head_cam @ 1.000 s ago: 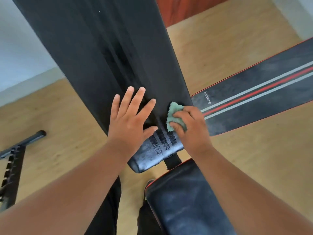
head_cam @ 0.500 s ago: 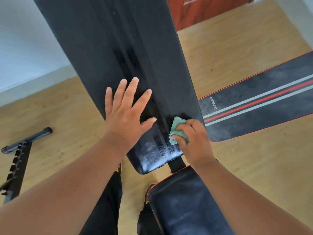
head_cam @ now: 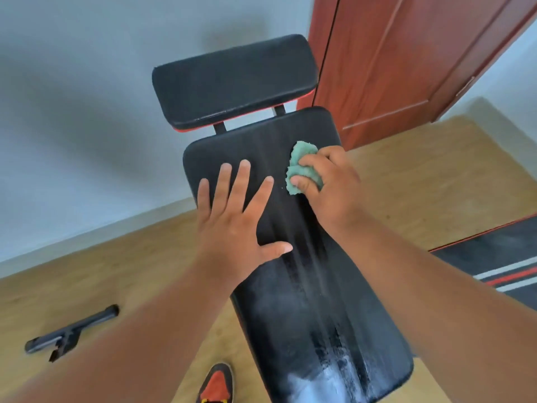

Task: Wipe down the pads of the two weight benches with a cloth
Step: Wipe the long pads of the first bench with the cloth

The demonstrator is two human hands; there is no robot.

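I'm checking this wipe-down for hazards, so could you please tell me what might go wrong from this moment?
The left hand presses flat on the back pad, whose near end looks shiny and possibly wet, so it could slip. The cloth is bunched small in the right hand, so each pass covers little and strips may be missed. The headrest pad beyond may be skipped.

I can read no text, label, brand or number anywhere from here.
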